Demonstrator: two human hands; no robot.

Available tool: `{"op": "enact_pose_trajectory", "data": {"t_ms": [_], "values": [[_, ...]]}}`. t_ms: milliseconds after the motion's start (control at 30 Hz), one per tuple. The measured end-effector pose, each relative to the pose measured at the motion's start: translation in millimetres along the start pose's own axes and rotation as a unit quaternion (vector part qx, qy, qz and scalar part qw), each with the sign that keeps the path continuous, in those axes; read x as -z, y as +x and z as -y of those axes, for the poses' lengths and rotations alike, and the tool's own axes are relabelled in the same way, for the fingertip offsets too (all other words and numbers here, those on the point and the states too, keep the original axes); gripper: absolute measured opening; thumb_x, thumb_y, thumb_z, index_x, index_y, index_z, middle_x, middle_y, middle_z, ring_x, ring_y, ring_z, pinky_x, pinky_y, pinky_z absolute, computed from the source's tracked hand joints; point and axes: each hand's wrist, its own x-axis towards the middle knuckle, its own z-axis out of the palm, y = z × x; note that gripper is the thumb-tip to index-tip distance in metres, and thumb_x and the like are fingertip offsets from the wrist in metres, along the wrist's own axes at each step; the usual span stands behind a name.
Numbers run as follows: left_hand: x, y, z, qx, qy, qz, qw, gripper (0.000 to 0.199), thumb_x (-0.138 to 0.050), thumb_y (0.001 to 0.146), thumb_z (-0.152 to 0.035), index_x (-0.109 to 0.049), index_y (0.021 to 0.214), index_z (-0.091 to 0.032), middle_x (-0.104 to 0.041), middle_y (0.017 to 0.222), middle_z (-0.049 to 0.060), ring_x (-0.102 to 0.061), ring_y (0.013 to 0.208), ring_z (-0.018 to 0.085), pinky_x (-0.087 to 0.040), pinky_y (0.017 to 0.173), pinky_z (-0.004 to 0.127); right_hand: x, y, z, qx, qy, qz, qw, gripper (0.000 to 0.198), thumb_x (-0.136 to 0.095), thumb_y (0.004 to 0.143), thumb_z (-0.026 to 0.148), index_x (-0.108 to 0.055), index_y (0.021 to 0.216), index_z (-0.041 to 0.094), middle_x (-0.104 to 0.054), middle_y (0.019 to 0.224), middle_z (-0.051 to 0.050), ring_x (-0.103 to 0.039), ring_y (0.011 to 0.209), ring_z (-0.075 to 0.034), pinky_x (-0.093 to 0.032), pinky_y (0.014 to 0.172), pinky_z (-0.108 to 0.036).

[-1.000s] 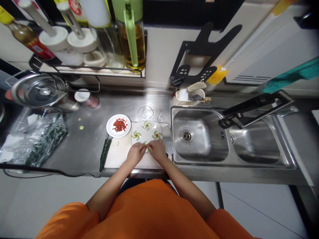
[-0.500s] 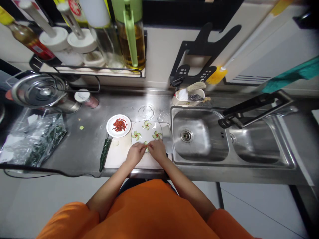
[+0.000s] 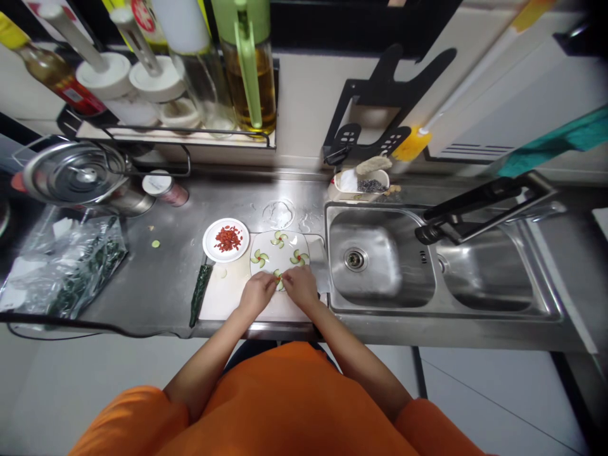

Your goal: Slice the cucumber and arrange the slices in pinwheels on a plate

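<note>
A white square plate [image 3: 270, 242] lies on a white cutting board [image 3: 213, 304], bearing several pinwheels of cucumber slices [image 3: 299, 257] with red centres. At the plate's near edge, my left hand [image 3: 259, 292] and my right hand [image 3: 300, 285] meet over the front cucumber pinwheel [image 3: 278, 275]. Both hands have their fingertips pinched together; a tiny reddish spot shows between them, too small to identify. To the left is a small white dish [image 3: 207, 242] of red goji berries [image 3: 228, 239]. A dark green cucumber piece [image 3: 200, 295] rests by the board's left edge.
A knife blade [image 3: 321, 263] lies right of the plate, beside the double sink [image 3: 380, 253] with its black faucet [image 3: 465, 209]. A plastic bag of greens [image 3: 90, 272], a lidded steel pot [image 3: 80, 171] and a jar [image 3: 165, 187] stand left. Bottles line the rack [image 3: 190, 136] above.
My hands stay over the front pinwheel, with only slight finger movement. More of the cucumber slices shows between my fingertips. Everything else keeps its place.
</note>
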Motion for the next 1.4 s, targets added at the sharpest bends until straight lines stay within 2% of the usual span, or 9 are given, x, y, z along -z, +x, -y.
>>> {"op": "enact_pose_trajectory", "data": {"t_ms": [200,300,433,567,700,833,933,1200,1400], "values": [[5,-2,0,0.01,0.002,-0.019,1.0,0.013,-0.055,0.082,-0.02,-0.067,0.086,-0.019,-0.066,0.081,0.005,-0.061,0.08,0.017,-0.048,0.076,0.028,5,-3,-2,-0.001,0.009,-0.01,1.0,0.02,-0.049,0.086,0.029,-0.068,0.084,0.022,-0.066,0.088,-0.004,-0.049,0.09,-0.02,-0.031,0.078,-0.029],[15,-5,0,0.028,-0.014,-0.053,0.998,0.014,-0.053,0.082,-0.02,-0.067,0.085,-0.019,-0.067,0.084,0.005,-0.061,0.081,0.016,-0.048,0.077,0.028,8,-5,-10,-0.004,0.037,-0.027,0.999,0.018,-0.05,0.084,0.025,-0.068,0.082,0.021,-0.066,0.084,-0.004,-0.051,0.087,-0.019,-0.032,0.078,-0.029],[30,-10,4,0.094,-0.027,-0.11,0.989,0.02,-0.051,0.082,-0.024,-0.068,0.09,-0.018,-0.068,0.086,0.005,-0.06,0.074,0.015,-0.048,0.074,0.027,11,-10,-27,-0.006,0.096,-0.066,0.993,0.019,-0.047,0.083,0.019,-0.066,0.083,0.017,-0.065,0.079,-0.005,-0.054,0.08,-0.017,-0.035,0.078,-0.027],[41,-13,13,0.18,-0.014,-0.14,0.974,0.027,-0.052,0.079,-0.03,-0.068,0.096,-0.016,-0.068,0.085,0.007,-0.059,0.07,0.016,-0.047,0.073,0.029,13,-13,-44,-0.076,0.151,-0.13,0.977,0.023,-0.046,0.08,0.018,-0.064,0.093,0.017,-0.065,0.083,-0.006,-0.056,0.077,-0.017,-0.039,0.071,-0.025],[42,-13,18,0.261,-0.046,-0.128,0.956,0.036,-0.052,0.077,-0.034,-0.065,0.105,-0.016,-0.069,0.086,0.006,-0.062,0.076,0.018,-0.046,0.076,0.029,15,-12,-49,-0.146,0.16,-0.127,0.968,0.026,-0.046,0.079,0.018,-0.062,0.1,0.017,-0.066,0.078,-0.004,-0.058,0.073,-0.016,-0.039,0.067,-0.024],[35,-11,22,0.311,-0.103,-0.096,0.94,0.039,-0.053,0.076,-0.038,-0.066,0.105,-0.016,-0.07,0.083,0.005,-0.063,0.078,0.019,-0.045,0.08,0.029,15,-8,-46,-0.169,0.158,-0.092,0.969,0.028,-0.047,0.081,0.017,-0.062,0.105,0.015,-0.067,0.079,-0.005,-0.06,0.076,-0.017,-0.039,0.07,-0.024],[27,-9,26,0.324,-0.16,-0.086,0.929,0.04,-0.056,0.074,-0.041,-0.067,0.103,-0.016,-0.071,0.081,0.005,-0.063,0.078,0.019,-0.044,0.08,0.029,14,-6,-44,-0.176,0.16,-0.072,0.969,0.03,-0.047,0.08,0.016,-0.062,0.107,0.015,-0.068,0.079,-0.005,-0.061,0.078,-0.017,-0.039,0.071,-0.024],[20,-3,28,0.338,-0.281,-0.073,0.895,0.042,-0.063,0.065,-0.041,-0.067,0.097,-0.014,-0.066,0.066,0.0,-0.055,0.058,0.013,-0.041,0.059,0.023,11,-2,-45,-0.187,0.176,-0.063,0.965,0.032,-0.048,0.077,0.014,-0.064,0.105,0.015,-0.068,0.077,-0.004,-0.061,0.074,-0.016,-0.04,0.07,-0.023],[15,-1,26,0.348,-0.347,-0.081,0.867,0.043,-0.067,0.06,-0.04,-0.065,0.094,-0.014,-0.061,0.06,-0.002,-0.049,0.051,0.011,-0.037,0.053,0.022,12,0,-45,-0.193,0.182,-0.068,0.962,0.031,-0.05,0.075,0.014,-0.064,0.102,0.016,-0.067,0.074,-0.003,-0.06,0.073,-0.016,-0.039,0.069,-0.023]]}}
